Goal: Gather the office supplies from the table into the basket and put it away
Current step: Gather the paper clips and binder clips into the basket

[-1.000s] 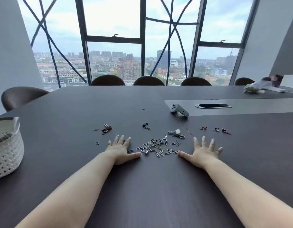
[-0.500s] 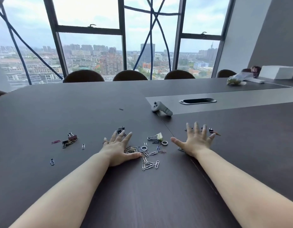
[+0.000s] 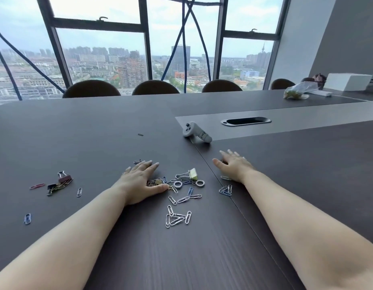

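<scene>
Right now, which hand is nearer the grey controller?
The right hand, lying just in front of the grey controller and slightly to its right. The left hand rests farther back and left, over the paper clips.

Dark wood-grain table (image 3: 97, 126), silver and blue paper clips (image 3: 182, 199), grey controller (image 3: 196, 133).

Dark table (image 3: 81, 126) bears scattered paper clips (image 3: 177, 218), binder clips (image 3: 187, 174), a controller (image 3: 196, 133).
</scene>
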Demonstrator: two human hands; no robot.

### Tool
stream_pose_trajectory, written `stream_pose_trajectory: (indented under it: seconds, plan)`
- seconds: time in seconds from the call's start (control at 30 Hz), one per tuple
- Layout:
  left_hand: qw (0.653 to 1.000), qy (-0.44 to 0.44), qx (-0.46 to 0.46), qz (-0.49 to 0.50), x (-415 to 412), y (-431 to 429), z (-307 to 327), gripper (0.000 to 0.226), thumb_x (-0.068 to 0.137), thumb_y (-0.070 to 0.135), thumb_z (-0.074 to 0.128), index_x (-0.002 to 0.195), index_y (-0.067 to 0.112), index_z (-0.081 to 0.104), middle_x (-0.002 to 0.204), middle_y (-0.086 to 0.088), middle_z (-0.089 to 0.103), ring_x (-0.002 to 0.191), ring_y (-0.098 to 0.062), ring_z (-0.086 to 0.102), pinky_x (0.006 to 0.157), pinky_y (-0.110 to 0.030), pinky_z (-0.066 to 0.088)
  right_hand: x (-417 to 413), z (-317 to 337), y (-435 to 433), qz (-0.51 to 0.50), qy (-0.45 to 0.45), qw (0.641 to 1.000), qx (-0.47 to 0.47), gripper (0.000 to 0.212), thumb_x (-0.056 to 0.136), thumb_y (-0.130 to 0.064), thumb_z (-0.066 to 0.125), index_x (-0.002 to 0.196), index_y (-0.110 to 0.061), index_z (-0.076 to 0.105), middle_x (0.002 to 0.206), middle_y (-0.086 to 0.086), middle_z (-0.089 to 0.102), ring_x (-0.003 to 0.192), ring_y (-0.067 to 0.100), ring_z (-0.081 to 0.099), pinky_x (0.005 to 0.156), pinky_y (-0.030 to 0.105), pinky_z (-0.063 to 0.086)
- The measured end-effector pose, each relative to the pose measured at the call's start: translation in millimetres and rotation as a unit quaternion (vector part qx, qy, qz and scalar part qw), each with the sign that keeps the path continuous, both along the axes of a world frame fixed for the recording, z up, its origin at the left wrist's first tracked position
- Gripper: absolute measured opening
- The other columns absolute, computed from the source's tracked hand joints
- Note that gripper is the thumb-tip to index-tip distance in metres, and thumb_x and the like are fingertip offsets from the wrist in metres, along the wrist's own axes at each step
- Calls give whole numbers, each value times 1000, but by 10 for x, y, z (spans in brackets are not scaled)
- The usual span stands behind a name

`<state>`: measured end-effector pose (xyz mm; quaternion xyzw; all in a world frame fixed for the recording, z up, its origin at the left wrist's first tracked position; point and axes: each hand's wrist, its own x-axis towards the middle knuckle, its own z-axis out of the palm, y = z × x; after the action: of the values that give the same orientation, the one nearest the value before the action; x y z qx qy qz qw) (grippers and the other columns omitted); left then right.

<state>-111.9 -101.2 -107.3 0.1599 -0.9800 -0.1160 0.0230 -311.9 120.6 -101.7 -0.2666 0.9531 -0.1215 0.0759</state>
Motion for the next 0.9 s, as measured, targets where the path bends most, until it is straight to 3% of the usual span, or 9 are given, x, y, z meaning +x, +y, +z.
stream_pose_trajectory:
  seconds: [0.17, 0.33, 0.4, 0.47, 0.57, 0.63, 0.67, 0.77, 0.9]
  plan:
    - [996, 65, 57, -30, 68, 28, 32, 68, 81, 56, 55, 141, 33, 31, 149, 11, 32, 137, -10, 30, 114, -29, 23, 458, -6, -243, 163, -36, 985, -34, 53, 94, -53, 29, 143, -33, 27, 157, -6, 11, 145, 9, 4, 117, 33, 4]
    - [992, 101, 31, -68, 220, 153, 72, 34, 91, 35, 52, 124, 26, 57, 137, 8, 51, 127, -10, 46, 107, -22, 32, 922, 93, -91, 207, -126, 963, -119, 45, 96, -43, 37, 139, -27, 38, 153, -5, 28, 142, 7, 17, 115, 27, 11]
    - [989, 120, 29, -82, 330, 215, 66, 28, 91, 27, 52, 117, 24, 62, 131, 9, 57, 120, -9, 52, 104, -21, 36, 1059, 132, 60, 201, -170, 950, -168, 50, 92, -45, 48, 138, -31, 38, 147, -7, 38, 134, 5, 33, 111, 23, 21]
    - [987, 135, 35, -81, 490, 241, 78, 27, 90, 25, 52, 115, 24, 63, 123, 8, 62, 113, -11, 56, 100, -24, 41, 1153, 127, 226, 223, -141, 952, -157, 66, 82, -50, 60, 140, -36, 32, 148, -12, 34, 135, 4, 31, 111, 21, 21]
    - [991, 112, 51, -60, 749, 293, 99, 60, 78, 56, 47, 131, 26, 47, 136, 7, 50, 123, -11, 46, 103, -21, 33, 1241, 55, 338, 264, -42, 962, -52, 108, 55, -81, 57, 144, -41, 11, 155, -16, 9, 143, 2, 4, 119, 29, 7]
    - [998, 21, 18, -52, 803, 425, 91, 113, 54, 90, 34, 146, 26, 17, 153, 8, 20, 142, -16, 16, 116, -34, 15, 1260, 27, 266, 254, -19, 967, -15, 124, 41, -91, 45, 145, -41, -2, 156, -16, -4, 144, 5, -8, 120, 31, 0]
    - [999, -28, -4, -43, 779, 504, 80, 126, 43, 95, 28, 147, 28, 1, 156, 9, 5, 145, -17, -1, 117, -45, 5, 1259, 14, 192, 248, -18, 968, -14, 124, 43, -90, 46, 145, -41, -5, 156, -15, -8, 144, 6, -11, 119, 32, -1]
    - [997, -76, 7, 23, 566, 563, 56, 120, 53, 92, 35, 145, 32, -14, 156, 10, -12, 143, -21, -18, 111, -59, -5, 1222, 8, -49, 236, -10, 971, -30, 104, 64, -77, 55, 144, -45, -4, 156, -12, -11, 144, 11, -14, 119, 35, -1]
    - [997, -54, 12, 53, 437, 294, 66, 88, 75, 76, 39, 146, 33, 8, 157, 8, 4, 145, -18, -4, 114, -55, -1, 1058, 13, -245, 234, 7, 972, -36, 69, 81, -64, 50, 140, -49, 21, 158, -7, 4, 146, 14, -1, 117, 32, 2]
